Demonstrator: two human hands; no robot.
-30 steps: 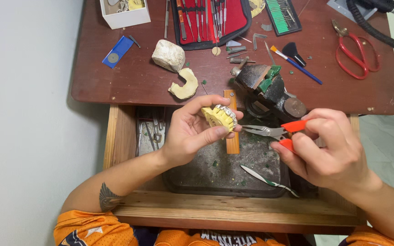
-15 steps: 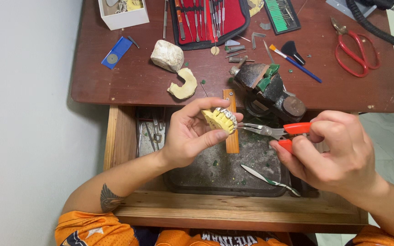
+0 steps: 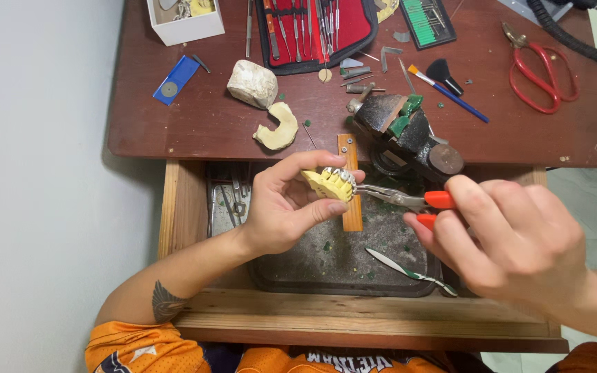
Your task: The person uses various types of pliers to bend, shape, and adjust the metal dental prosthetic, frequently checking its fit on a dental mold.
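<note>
Pliers (image 3: 399, 198) with orange handles sit in our right hand (image 3: 519, 242), whose grip is closed around those handles, and the metal nose reaches left to touch the silver-coloured teeth on a yellow dental model (image 3: 329, 183). Our left hand (image 3: 281, 207) has its grip closed on that model, thumb below and fingers above, holding it over the open drawer (image 3: 188, 304) just in front of the counter (image 3: 174, 124). Behind the model a narrow wooden peg (image 3: 350, 211) juts from the counter edge, and a dark vise (image 3: 402, 135) stands just to its right. Below the hands a dark tray (image 3: 312, 269) lies in the drawer, with a slim green-and-white tool (image 3: 409, 273) at its right side. Farther back on the counter we see 2 pale plaster pieces (image 3: 271, 103), a red case of instruments (image 3: 316, 27), a blue-handled brush (image 3: 443, 86) and red scissors (image 3: 537, 65).
</note>
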